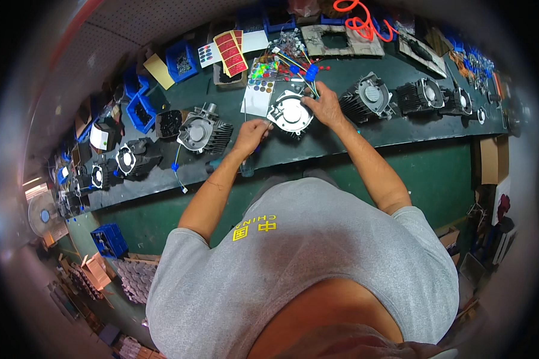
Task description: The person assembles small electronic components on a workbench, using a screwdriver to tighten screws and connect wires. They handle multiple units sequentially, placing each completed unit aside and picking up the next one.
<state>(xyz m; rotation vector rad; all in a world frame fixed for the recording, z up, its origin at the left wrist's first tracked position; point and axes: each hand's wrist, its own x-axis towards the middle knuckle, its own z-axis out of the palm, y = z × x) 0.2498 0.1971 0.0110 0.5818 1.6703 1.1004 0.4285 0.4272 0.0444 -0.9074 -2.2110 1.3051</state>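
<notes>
Grey T-shirt (317, 239) lies nearest; beyond it on the bench (341, 142), my right hand (326, 106) grips the finned metal housing (291, 113) by its right rim; my left hand (253, 137) curls at its near-left edge, hold unclear.

Silver metal housing (292, 113) at upper centre, dark green worktop (341, 70), orange coiled hose (368, 25) upper right, grey T-shirt (341, 239) with yellow print below.
</notes>
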